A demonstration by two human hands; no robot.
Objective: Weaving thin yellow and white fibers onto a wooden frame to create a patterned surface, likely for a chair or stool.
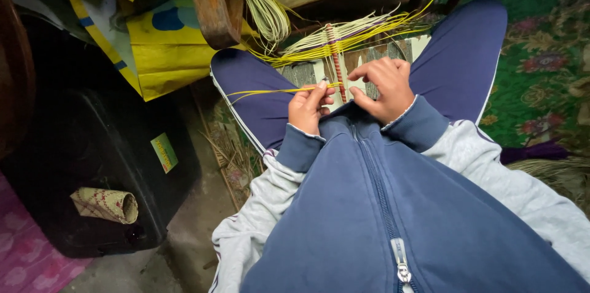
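View from above of a seated person's lap, legs in dark blue trousers spread apart, a blue zip jacket with grey sleeves filling the lower frame. The left hand [309,107] pinches thin yellow straw strands [270,91] between thumb and forefinger; the strands run out sideways to the left, over the left thigh. The right hand [386,87], fingers curled and pressed close together, rests just beside it on a partly woven mat [344,62] lying between the knees. A slim reddish stick [335,62] lies across the weave, and loose yellow and pale strands [344,38] fan out beyond it towards a tied bundle of straw [265,9].

To do this step well, it seems wise to keep the pinched strands flat and taut, feed them close to the stick, and let the right hand pin the finished weave so it does not slip.

On the left stands a black box [92,164] with a small rolled woven piece [106,204] on it, near a yellow bag [153,41]. A green patterned rug [541,53] covers the floor to the right.
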